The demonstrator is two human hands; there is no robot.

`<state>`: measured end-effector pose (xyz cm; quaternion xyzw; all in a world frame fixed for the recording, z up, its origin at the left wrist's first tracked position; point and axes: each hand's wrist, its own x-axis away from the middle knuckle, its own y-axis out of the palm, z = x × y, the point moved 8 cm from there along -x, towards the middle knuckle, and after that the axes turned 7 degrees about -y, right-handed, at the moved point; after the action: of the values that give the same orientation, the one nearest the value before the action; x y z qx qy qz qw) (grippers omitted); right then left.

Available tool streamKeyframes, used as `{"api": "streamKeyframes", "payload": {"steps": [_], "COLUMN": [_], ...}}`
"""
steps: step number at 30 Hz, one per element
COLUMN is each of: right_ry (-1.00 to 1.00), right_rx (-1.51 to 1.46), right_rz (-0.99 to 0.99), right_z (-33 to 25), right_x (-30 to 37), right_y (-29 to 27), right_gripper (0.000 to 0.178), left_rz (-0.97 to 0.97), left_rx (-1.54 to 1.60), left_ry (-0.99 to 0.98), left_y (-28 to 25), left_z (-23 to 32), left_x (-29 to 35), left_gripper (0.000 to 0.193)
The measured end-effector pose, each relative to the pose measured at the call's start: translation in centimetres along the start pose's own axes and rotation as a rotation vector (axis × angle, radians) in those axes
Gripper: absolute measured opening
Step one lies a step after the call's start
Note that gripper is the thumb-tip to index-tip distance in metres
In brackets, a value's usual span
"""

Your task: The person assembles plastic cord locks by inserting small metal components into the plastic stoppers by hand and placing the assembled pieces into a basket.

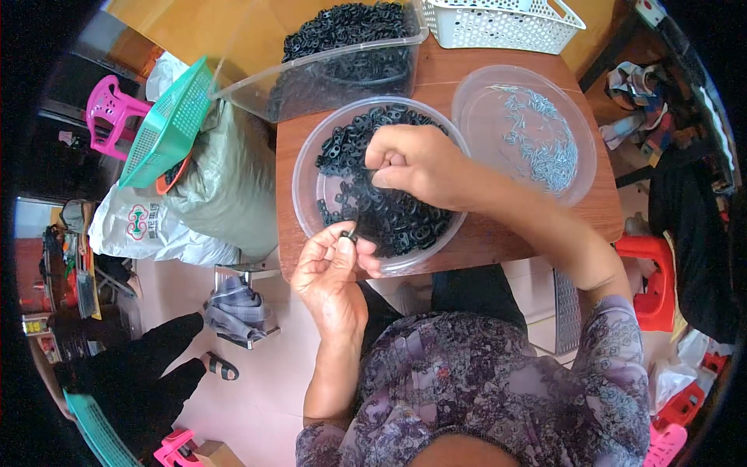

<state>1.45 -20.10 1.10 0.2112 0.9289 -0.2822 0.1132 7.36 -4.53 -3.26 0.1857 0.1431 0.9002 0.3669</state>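
Observation:
Over the front edge of a round clear bowl (300, 204), my left hand (336, 261) pinches a small black plastic piece (348, 237) between thumb and fingertips. A thin metallic pin seems to stick up from that piece. The bowl holds many loose black plastic parts (412, 227), oval and with holes. My right hand (412, 165) is above the bowl with its fingers curled in a pinch. Whatever it may hold is hidden by the fingers. Right of the bowl lies a round clear tub (484, 167) with many small silvery pins (551, 162).
A clear bin (327, 64) of black parts and a white perforated basket (498, 29) stand at the table's back. Left are a green basket (167, 124) and bulky sacks (233, 175). A red stool (654, 282) is at right. Another person's sandalled foot (221, 367) shows at lower left.

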Motion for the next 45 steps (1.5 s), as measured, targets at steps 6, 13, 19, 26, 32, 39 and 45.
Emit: {"api": "streamKeyframes", "payload": {"steps": [6,13,19,26,32,39,45], "right_ry": [0.200,0.237,0.188,0.038,-0.119,0.166,-0.167], "right_rx": [-0.718,-1.009,-0.797,-0.524,-0.160,-0.557,-0.217], "right_rz": [0.095,0.106,0.176,0.274,0.300,0.401,0.462], "right_z": [0.7,-0.5,-1.6,-2.8,-4.0,-2.6,-3.8], "right_x": [1.9,3.2,3.7,4.1,4.3,4.7,4.9], "right_y": [1.0,3.4,3.4,3.0,2.5,3.4,2.2], "right_gripper": [0.019,0.019,0.019,0.020,0.023,0.017,0.013], "left_rz": [-0.018,-0.011,0.007,0.003,0.025,0.084,0.069], "left_rx": [0.042,0.045,0.089,0.136,0.109,0.055,0.054], "left_ry": [0.036,0.107,0.145,0.145,0.175,0.232,0.215], "left_y": [1.2,2.3,1.8,1.4,1.1,1.0,1.1], "left_z": [1.1,1.3,1.4,1.2,1.3,1.6,1.8], "left_x": [-0.1,0.3,0.5,0.3,0.4,0.7,0.9], "left_gripper": [0.019,0.019,0.022,0.022,0.021,0.020,0.019]}}
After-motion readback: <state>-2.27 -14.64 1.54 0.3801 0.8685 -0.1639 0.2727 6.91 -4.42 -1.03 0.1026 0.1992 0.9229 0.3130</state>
